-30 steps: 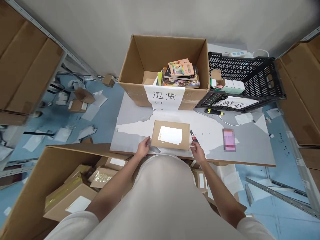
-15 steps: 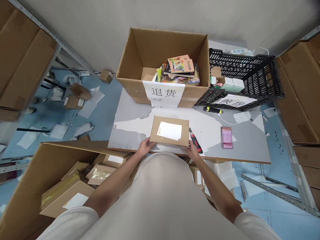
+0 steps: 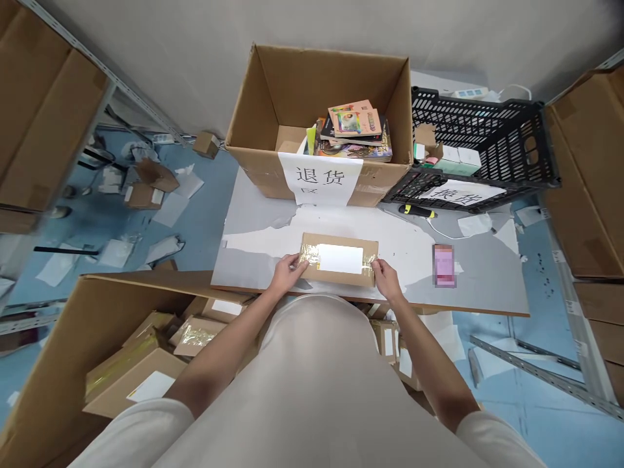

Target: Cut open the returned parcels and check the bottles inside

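A small brown cardboard box point(image 3: 312, 272) is held between my two hands just above the front of the table. Its facing side carries a white label point(image 3: 341, 259) and shiny clear tape at both ends. My left hand point(image 3: 286, 274) is closed on the box's left end, thumb on the taped face. At the right end, my right hand point(image 3: 387, 278) grips the edge with thumb and fingers. The red-and-black utility knife seen earlier does not show now.
Behind stands a large open carton point(image 3: 263, 166) holding several books point(image 3: 353, 133). To its right is a black plastic crate point(image 3: 487, 140) with small boxes. A yellow-black tool point(image 3: 416, 211) and a pink phone-like item point(image 3: 444, 266) lie on the table point(image 3: 482, 286). Parcels fill a big carton point(image 3: 146, 283) at lower left.
The cardboard box has been turned so that a taped, labelled face shows, and it has shifted slightly right. Both hands have changed grip at its ends. The utility knife has gone out of sight.
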{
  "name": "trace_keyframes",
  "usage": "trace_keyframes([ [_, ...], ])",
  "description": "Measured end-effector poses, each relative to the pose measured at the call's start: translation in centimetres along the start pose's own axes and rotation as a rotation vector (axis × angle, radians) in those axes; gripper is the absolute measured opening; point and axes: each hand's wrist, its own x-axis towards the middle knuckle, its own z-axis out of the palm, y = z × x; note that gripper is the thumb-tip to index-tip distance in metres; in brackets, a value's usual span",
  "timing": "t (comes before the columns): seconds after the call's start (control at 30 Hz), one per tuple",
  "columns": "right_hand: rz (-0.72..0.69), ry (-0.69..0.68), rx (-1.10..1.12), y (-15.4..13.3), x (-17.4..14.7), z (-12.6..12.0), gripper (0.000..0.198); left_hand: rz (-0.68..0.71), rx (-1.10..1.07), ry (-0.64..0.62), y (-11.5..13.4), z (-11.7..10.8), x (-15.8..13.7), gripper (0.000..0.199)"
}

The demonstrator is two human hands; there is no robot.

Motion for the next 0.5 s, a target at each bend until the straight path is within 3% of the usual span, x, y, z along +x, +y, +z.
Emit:
trace_keyframes([
  [0.13,0.027,-0.031,0.193,3.2,-0.7,0.1,0.048,-0.061,-0.155,-0.013,-2.9,-0.7,-0.4,0.049],
  [0.27,-0.008,-0.133,0.178,5.7,-1.6,1.4,0.062,-0.049,-0.100,-0.179,-5.0,-0.6,-1.1,0.060],
  [0.37,-0.003,-0.184,0.217,5.7,-2.1,2.6,0.070,-0.024,-0.134,-0.269,-5.0,0.2,-1.4,0.055],
  [0.5,0.005,-0.142,0.274,4.5,-2.2,2.9,0.059,-0.030,-0.180,-0.221,-3.9,0.4,-1.5,0.051],
])
